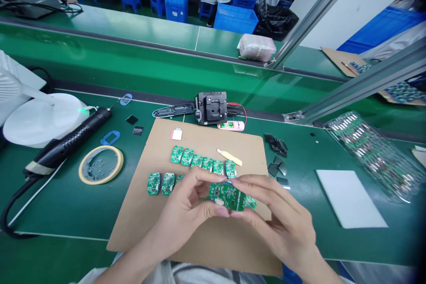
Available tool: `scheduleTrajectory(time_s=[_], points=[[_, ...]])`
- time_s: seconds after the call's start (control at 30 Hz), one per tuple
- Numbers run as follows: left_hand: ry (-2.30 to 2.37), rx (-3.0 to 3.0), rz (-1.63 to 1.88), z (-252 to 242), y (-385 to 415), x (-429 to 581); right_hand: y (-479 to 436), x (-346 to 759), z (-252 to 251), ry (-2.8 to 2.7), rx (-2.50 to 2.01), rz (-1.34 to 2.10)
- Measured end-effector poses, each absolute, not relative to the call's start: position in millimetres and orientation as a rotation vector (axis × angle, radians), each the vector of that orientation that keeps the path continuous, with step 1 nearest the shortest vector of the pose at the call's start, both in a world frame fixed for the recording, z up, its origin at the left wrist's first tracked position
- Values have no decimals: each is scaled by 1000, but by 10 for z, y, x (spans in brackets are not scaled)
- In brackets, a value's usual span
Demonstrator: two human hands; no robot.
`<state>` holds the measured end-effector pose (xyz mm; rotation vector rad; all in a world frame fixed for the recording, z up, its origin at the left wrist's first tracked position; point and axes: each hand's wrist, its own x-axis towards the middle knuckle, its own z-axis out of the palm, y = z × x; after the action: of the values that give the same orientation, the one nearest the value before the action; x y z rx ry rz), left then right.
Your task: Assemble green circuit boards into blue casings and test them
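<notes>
Between my two hands I hold a green circuit board (228,196) by its edges, above a brown cardboard sheet (199,242). My left hand (186,206) pinches its left side between thumb and fingers. The right side is gripped the same way by my right hand (279,213). On the cardboard behind, a row of similar circuit boards (197,160) lies side by side. Nearer, more circuit boards (168,183) sit to the left, partly hidden by my left hand. A yellow pointed tool (229,157) rests beyond the held board.
To the left are an electric screwdriver (69,142), a tape roll (83,166) with screws inside and a white fan base (43,120). A black device (211,107) stands at the back. Dark glassy pieces (276,145), a white pad (351,198) and a plastic tray (376,155) lie right.
</notes>
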<state>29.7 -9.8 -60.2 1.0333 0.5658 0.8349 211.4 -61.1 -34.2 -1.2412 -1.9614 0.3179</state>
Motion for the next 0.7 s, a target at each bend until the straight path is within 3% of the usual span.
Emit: scheduleTrajectory(time_s=[0.17,0.43,0.7], points=[[749,1332,784,-629,-132,251,-559,2132,-301,-1911,-1323,357],[567,862,605,-683,-117,394,-304,2197,-378,-1838,-1211,588],[1215,1634,579,-633,803,319,998,2591,-423,-1671,-1498,576]])
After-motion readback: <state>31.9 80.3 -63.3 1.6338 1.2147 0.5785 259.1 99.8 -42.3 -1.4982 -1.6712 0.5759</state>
